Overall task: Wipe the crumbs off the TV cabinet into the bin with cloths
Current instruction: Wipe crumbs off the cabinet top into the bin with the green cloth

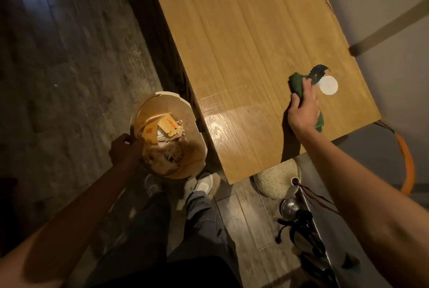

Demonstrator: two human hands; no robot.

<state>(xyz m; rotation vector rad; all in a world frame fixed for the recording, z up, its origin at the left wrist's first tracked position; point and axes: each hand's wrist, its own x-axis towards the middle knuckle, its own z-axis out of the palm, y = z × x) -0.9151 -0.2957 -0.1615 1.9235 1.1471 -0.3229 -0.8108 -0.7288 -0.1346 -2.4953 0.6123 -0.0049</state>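
Observation:
A long wooden TV cabinet top [243, 51] runs away from me. My right hand [303, 106] lies on a dark green cloth [298, 83] near the cabinet's right near corner, fingers curled over the cloth and pressing it to the wood. A round white disc [328, 85] sits on the surface just right of the cloth. A round tan bin [185, 113] stands on the floor beside the cabinet's left edge, holding paper scraps and a yellow wrapper. My left hand [125, 149] grips the bin's near left rim. I cannot make out crumbs on the wood.
My two feet in pale shoes [204, 184] stand just below the bin. A woven round cushion [277, 179] lies under the cabinet's near end. Dark metal objects and cords [299, 220] sit at lower right. An orange hoop [406, 162] leans by the wall.

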